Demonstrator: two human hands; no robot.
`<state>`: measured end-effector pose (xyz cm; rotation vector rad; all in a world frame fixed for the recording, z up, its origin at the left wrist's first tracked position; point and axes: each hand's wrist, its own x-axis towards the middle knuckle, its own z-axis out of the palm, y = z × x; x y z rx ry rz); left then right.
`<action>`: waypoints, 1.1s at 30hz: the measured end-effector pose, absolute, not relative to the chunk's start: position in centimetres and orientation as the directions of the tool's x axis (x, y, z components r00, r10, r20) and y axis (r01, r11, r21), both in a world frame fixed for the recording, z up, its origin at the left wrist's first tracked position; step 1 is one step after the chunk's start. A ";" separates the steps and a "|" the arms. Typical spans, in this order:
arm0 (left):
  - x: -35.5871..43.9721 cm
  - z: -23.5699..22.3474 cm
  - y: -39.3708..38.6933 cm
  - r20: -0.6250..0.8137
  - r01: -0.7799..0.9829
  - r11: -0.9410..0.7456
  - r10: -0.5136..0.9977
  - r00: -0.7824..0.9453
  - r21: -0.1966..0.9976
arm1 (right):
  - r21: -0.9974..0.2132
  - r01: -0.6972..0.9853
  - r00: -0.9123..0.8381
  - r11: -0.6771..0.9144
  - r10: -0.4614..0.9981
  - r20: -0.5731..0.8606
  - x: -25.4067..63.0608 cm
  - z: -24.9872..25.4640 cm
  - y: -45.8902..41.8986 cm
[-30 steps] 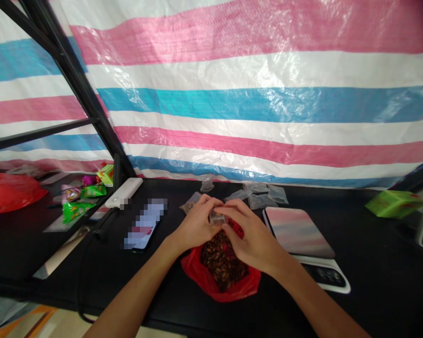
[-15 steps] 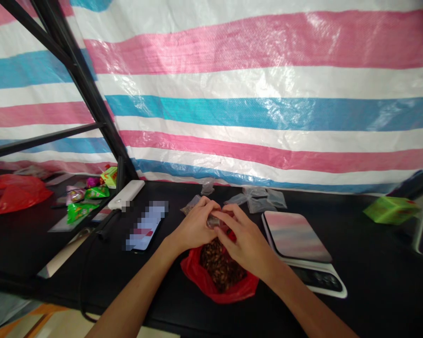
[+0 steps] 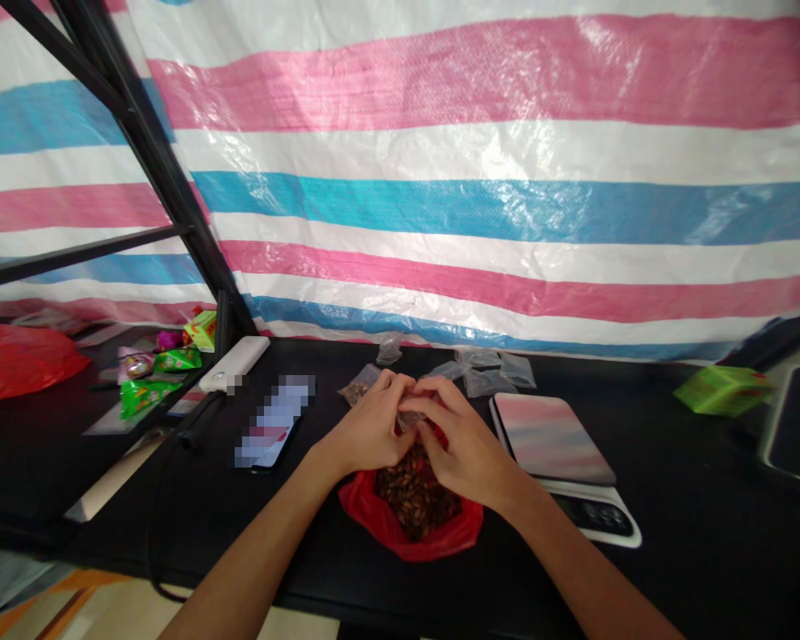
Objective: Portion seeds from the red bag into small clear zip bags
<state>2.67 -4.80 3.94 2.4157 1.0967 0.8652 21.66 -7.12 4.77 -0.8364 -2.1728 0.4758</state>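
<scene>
Centrally, small clear bag (image 3: 408, 420) pinched by closed fingers (image 3: 433, 404) of left hand (image 3: 366, 427) and right hand (image 3: 463, 440), above red bag (image 3: 406, 524) of brown seeds (image 3: 417, 498), near front edge of table (image 3: 673, 551), scale (image 3: 593, 516) just right.

From here I'm seeing a makeshift packing stall: a striped tarpaulin (image 3: 480, 204) wall on a black metal frame (image 3: 153, 160), a black tabletop (image 3: 640, 427), a digital kitchen scale (image 3: 593, 516) and small plastic bags (image 3: 486, 372).

A plastic bag (image 3: 433, 540) is lying on the bench (image 3: 673, 462). A digital scale (image 3: 593, 514) is sitting just right of the bag, a phone (image 3: 273, 422) is lying left of it, a power bank (image 3: 233, 363) is resting farther left, and small clear pouches (image 3: 486, 373) are lying behind it.
</scene>
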 end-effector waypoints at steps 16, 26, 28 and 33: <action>3.1 3.0 -4.1 0.347 0.371 -0.505 0.841 0.416 0.780 | -0.568 0.432 -0.413 0.701 0.713 0.566 22.2 4.3 -6.3; 3.1 3.2 -4.1 0.381 0.462 -0.527 0.845 0.376 0.713 | -0.519 0.496 -0.299 0.696 0.698 0.651 23.9 4.6 -5.2; 3.0 3.4 -3.9 0.360 0.468 -0.495 0.864 0.351 0.732 | -0.563 0.487 -0.249 0.668 0.724 0.644 24.6 4.8 -4.8; 1.7 3.6 -3.6 0.238 0.527 -0.378 0.919 0.315 0.761 | -0.550 0.519 -0.462 0.654 0.757 0.463 24.8 5.2 -5.2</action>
